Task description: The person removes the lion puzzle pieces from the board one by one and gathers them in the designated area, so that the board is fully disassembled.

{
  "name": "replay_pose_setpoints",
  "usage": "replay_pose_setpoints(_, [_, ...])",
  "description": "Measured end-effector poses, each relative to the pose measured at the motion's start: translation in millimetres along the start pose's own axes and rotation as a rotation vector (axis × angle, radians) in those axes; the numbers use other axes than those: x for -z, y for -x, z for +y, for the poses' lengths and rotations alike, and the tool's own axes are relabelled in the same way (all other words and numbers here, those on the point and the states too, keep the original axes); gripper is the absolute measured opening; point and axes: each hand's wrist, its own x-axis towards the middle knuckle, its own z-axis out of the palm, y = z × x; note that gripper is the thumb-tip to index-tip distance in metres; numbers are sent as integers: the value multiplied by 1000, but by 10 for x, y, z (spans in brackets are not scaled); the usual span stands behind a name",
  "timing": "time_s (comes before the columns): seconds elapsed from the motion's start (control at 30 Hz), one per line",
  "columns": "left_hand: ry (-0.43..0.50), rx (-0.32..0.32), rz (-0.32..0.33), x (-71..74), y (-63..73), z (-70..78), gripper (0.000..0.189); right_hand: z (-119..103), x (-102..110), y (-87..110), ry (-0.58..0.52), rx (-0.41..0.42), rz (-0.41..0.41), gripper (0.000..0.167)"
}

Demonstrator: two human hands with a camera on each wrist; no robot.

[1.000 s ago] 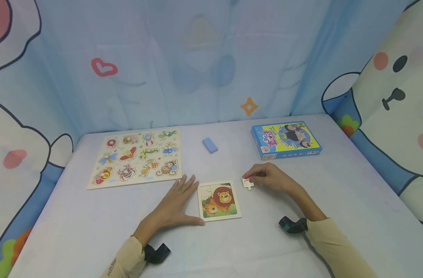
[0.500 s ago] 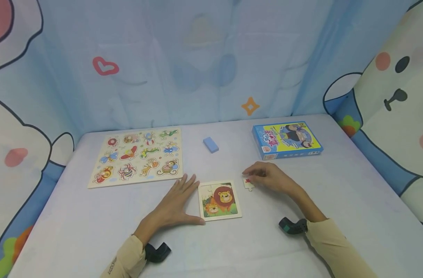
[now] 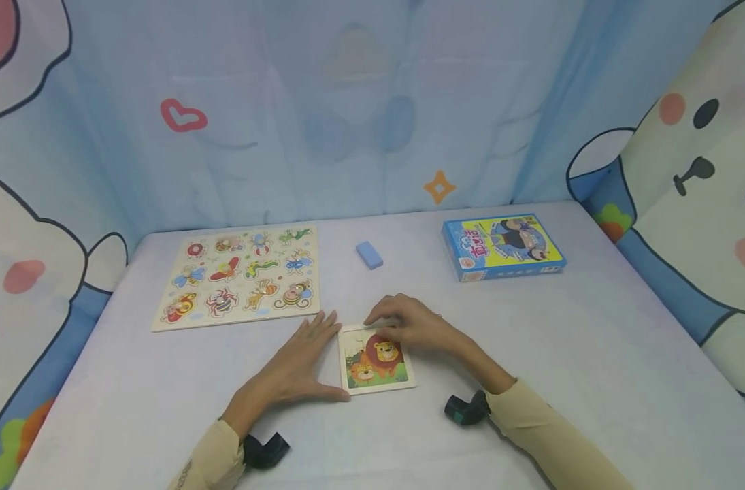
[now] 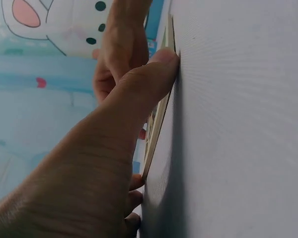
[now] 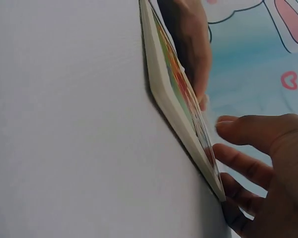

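Note:
A square lion puzzle [image 3: 378, 367] in a pale wooden tray lies before me. My left hand [image 3: 286, 367] spreads along its left edge, thumb at the near corner and fingertips by the far corner. Over the far edge hovers my right hand [image 3: 415, 323], index finger and thumb bent and apart. In the right wrist view a gap shows between the thumb [image 5: 238, 128] and fingers of my right hand, with no piece visible there. The left wrist view shows my left thumb [image 4: 164, 55] at the tray's near edge. A tiny bit of something peeks out behind the right hand.
A wooden insect peg board [image 3: 240, 278] lies at the back left. A small blue block [image 3: 369, 255] is near the back middle, and a blue and yellow box [image 3: 503, 246] at the back right. Printed cloth curtains [image 3: 372, 136] enclose the white table [image 3: 592, 340].
My right hand has moved left from the small puzzle piece on the table to the puzzle's far edge. The puzzle and my left hand have slid slightly left and nearer.

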Motion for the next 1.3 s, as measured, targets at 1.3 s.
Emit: replay_pose_setpoints(1.3, [92, -218, 73, -9, 147, -148, 49, -94, -96, -53, 177, 12, -106, 24])
